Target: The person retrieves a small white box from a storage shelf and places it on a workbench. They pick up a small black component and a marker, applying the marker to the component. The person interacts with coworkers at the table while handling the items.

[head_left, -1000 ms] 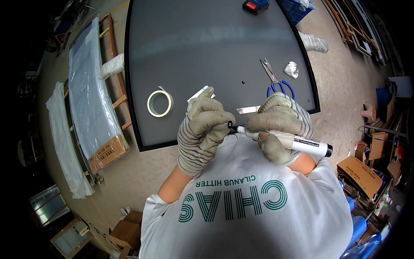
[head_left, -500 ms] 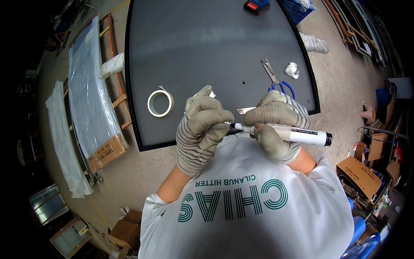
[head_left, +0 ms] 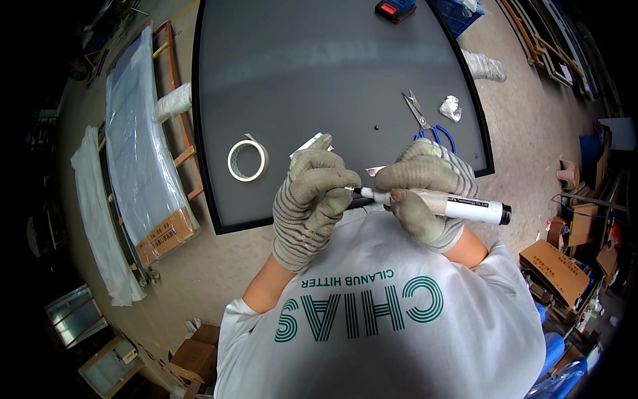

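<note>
Seen from the head camera, a gloved right hand (head_left: pixel 425 193) is closed around a white marker (head_left: pixel 458 207) held level above the near edge of a dark panel (head_left: pixel 319 73); the gloved left hand (head_left: pixel 311 199) pinches its dark tip; a tape roll (head_left: pixel 247 160) and blue-handled scissors (head_left: pixel 425 123) lie on the panel.

A roll of tape (head_left: pixel 247 160) lies on the dark grey tabletop (head_left: pixel 319 73), toward its left edge. Blue-handled scissors (head_left: pixel 425 121) lie toward the tabletop's right edge, with a crumpled white scrap (head_left: pixel 450 108) just beside them. A red and black device (head_left: pixel 395 8) sits at the tabletop's far edge. Left of the tabletop, a plastic-wrapped panel (head_left: pixel 136 139) lies on a wooden frame.
</note>
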### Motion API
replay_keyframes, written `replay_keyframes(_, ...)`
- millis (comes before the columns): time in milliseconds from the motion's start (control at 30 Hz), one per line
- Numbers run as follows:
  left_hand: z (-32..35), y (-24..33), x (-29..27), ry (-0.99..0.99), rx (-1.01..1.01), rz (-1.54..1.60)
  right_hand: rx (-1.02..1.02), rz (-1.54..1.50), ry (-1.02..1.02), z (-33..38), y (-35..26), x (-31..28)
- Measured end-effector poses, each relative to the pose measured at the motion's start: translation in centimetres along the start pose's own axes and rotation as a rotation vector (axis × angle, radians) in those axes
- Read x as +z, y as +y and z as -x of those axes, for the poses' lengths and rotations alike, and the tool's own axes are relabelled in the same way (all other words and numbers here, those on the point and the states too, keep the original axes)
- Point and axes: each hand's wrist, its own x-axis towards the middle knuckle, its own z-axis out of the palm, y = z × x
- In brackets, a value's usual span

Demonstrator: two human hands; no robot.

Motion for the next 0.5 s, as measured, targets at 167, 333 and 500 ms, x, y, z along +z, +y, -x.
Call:
replay_keyframes(167,0.15,-0.18,0.24,0.003,-0.033,0.028,-0.151,0.079,-0.046,-0.7,-0.05,-0.1)
replay_keyframes(333,0.18,0.04,0.59,0.021,-0.089,0.193,-0.142,0.008,0.015,-0.04,0.44,-0.12)
replay_keyframes(500,0.27,0.05,0.69,0.025,-0.122,0.245,0.02,0.03,-0.003,0.15,-0.13,-0.1)
